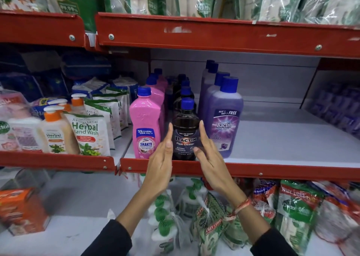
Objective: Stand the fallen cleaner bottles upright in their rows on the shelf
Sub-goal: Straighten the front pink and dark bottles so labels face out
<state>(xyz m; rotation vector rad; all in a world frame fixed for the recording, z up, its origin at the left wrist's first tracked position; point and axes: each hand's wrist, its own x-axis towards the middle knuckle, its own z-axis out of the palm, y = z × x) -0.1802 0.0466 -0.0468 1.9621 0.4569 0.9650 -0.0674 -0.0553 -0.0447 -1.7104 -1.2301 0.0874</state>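
Three rows of cleaner bottles with blue caps stand upright on the middle shelf (pixel 272 143). The front black Bactin bottle (pixel 185 137) stands between the pink Shakti bottle (pixel 145 127) and the purple Bactin bottle (pixel 226 123). My left hand (pixel 160 162) is flat and open at the black bottle's left side. My right hand (pixel 209 156) is open at its right side, thumb close to the label. Neither hand's fingers wrap the bottle. More bottles line up behind each front one. I see no fallen bottle.
Herbal hand wash pouches (pixel 89 133) and pump bottles (pixel 55 131) fill the shelf to the left. Red shelf lips (pixel 214 34) run above and below. Netted packs (pixel 210 213) and green pouches (pixel 296 209) lie on the lower shelf. Purple packs (pixel 339 107) sit far right.
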